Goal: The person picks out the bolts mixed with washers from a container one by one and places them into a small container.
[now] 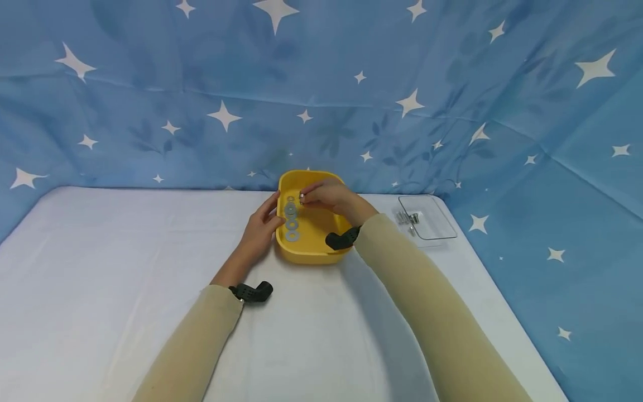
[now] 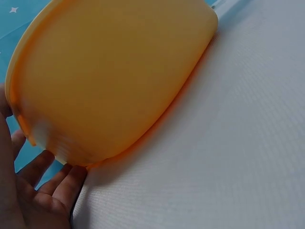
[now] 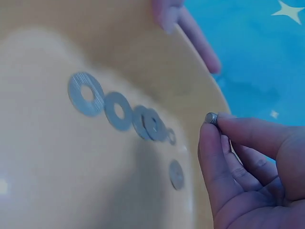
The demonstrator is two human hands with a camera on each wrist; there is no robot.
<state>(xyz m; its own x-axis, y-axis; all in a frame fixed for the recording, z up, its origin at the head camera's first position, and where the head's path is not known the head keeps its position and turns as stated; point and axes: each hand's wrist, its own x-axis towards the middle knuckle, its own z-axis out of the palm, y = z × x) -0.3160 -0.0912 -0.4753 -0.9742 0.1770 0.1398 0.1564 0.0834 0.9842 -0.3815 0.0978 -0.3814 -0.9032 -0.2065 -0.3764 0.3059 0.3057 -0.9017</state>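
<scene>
My left hand (image 1: pixel 261 226) holds the left wall of a yellow plastic tray (image 1: pixel 313 258), with the thumb over the rim and the other fingers on the outside. In the left wrist view those fingers press against the tray's outer wall (image 2: pixel 119 71). Over the tray's inside, my right hand (image 1: pixel 331 195) pinches a small ridged metal screw (image 3: pixel 211 118) between thumb and forefinger. Several flat metal washers (image 3: pixel 117 111) lie along the tray's left side, two of them overlapping. One more washer (image 3: pixel 176 174) sits apart from that row, below the pinching fingers in the right wrist view.
To the right of the tray, a clear shallow case (image 1: pixel 436 220) with several small metal pieces (image 1: pixel 414 218) stands on the white-covered table (image 1: pixel 125 279). A blue curtain with white stars (image 1: pixel 326 84) hangs behind the table and along its right side.
</scene>
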